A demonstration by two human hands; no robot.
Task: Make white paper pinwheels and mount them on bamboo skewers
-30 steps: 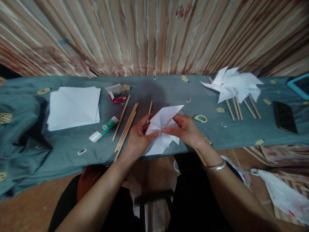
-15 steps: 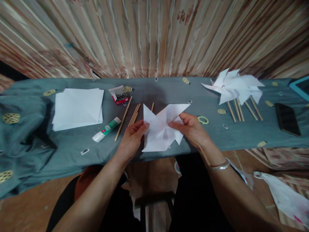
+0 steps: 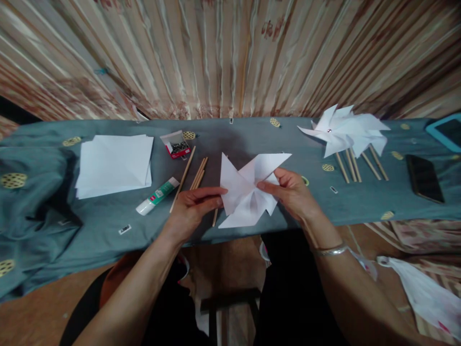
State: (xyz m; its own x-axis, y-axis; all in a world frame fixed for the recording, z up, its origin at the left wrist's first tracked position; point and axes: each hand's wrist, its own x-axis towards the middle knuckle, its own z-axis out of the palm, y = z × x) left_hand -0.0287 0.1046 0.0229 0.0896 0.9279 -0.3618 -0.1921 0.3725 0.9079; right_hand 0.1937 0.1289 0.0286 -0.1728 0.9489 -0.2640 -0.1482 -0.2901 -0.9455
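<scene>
A white paper pinwheel (image 3: 247,197) with folded blades is held above the near edge of the cloth-covered table. My right hand (image 3: 293,192) grips it, thumb pressed at the centre and fingers behind the right side. At its left edge, my left hand (image 3: 192,206) pinches a blade between thumb and fingers. Beneath the pinwheel lies a thin wooden stick (image 3: 215,217), mostly hidden by the paper. Several more wooden sticks (image 3: 199,174) rest just beyond my left hand. A green and white glue stick (image 3: 157,196) lies to the left of them.
A stack of white paper (image 3: 114,166) lies at the left. Behind the glue stick stands an open red box of small metal pins (image 3: 176,145). Finished-looking pinwheels on sticks (image 3: 347,129) lie at the back right, near a dark phone (image 3: 425,178) and a blue-framed device (image 3: 448,132).
The pinwheel has shifted slightly right with my right hand. My left hand's fingers have straightened and now hold the blade nearer its edge. More of the stick beneath shows.
</scene>
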